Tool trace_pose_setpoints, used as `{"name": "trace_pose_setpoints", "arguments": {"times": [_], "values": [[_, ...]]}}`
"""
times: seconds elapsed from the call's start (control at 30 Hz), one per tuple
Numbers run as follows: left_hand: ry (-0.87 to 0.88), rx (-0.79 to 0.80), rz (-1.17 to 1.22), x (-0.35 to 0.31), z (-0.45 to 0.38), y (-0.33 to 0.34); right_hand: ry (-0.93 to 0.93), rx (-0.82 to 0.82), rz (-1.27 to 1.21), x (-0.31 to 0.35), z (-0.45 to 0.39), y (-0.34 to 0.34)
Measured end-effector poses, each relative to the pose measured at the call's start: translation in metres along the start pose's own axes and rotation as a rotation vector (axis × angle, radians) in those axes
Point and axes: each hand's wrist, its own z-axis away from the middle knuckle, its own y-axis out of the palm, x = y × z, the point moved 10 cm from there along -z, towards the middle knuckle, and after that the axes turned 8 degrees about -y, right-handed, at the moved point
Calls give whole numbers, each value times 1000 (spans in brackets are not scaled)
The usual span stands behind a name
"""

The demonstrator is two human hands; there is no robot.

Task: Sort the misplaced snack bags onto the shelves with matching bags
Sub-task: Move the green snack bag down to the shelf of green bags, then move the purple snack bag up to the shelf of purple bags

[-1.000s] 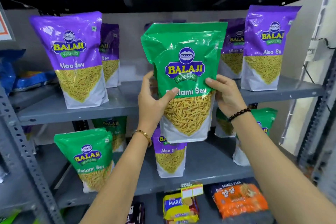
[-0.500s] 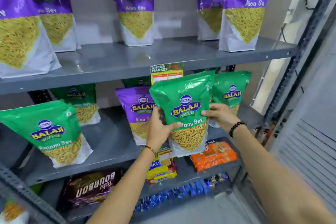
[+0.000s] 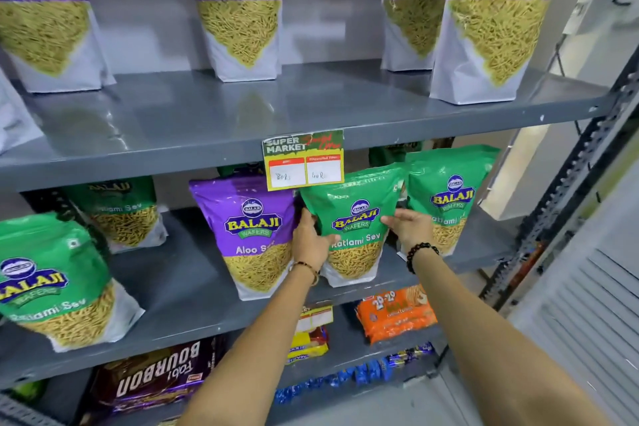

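I hold a green Ratlami Sev bag [image 3: 352, 218] upright on the middle shelf [image 3: 179, 287], its base near the shelf's front edge. My left hand [image 3: 309, 240] grips its left side and my right hand [image 3: 409, 226] its right side. A purple Aloo Sev bag [image 3: 250, 235] stands just left of it on the same shelf. Another green bag [image 3: 453, 194] stands to its right, and two more green bags [image 3: 45, 280] [image 3: 121, 211] stand at the left. Several purple Aloo Sev bags [image 3: 238, 7] line the upper shelf [image 3: 311, 104].
A yellow price tag [image 3: 303, 160] hangs from the upper shelf's front edge, above the held bag. The bottom shelf holds a brown Bourbon pack [image 3: 155, 377], yellow biscuit packs [image 3: 307, 339] and an orange 20-20 pack [image 3: 397, 315]. A perforated steel upright [image 3: 570, 190] stands at the right.
Both hands carried the green bag down from in front of the upper shelf to the middle shelf, between the purple bag and a green one. My view tilted down and moved closer.
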Motion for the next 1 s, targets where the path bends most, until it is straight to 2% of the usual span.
{"name": "trace_pose_setpoints", "arguments": {"times": [0.2, 0.3, 0.43, 0.5, 0.63, 0.77, 0.83, 1.0], "values": [[43, -18, -48, -6, 8, 0, -40, -71, 3, 5, 0, 2], [71, -21, -3, 0, 27, -4, -68, -158, 72, 0, 14, 3], [78, -66, -3, 30, 51, -20, -29, -281, 110, -24, 46, 12], [15, -103, 28, 55, 61, -34, 6, -275, 129, -38, 63, 26], [-137, -271, -6, 103, 77, -79, -22, -83, 151, -56, 89, 78], [-220, -405, -12, 118, 73, -131, -5, 167, 171, -61, 103, 140], [-220, -371, 28, 117, 59, -145, 9, 274, 188, -60, 104, 167], [-207, -170, 110, 105, 22, -155, -2, 440, 121, -48, 91, 205]]}}
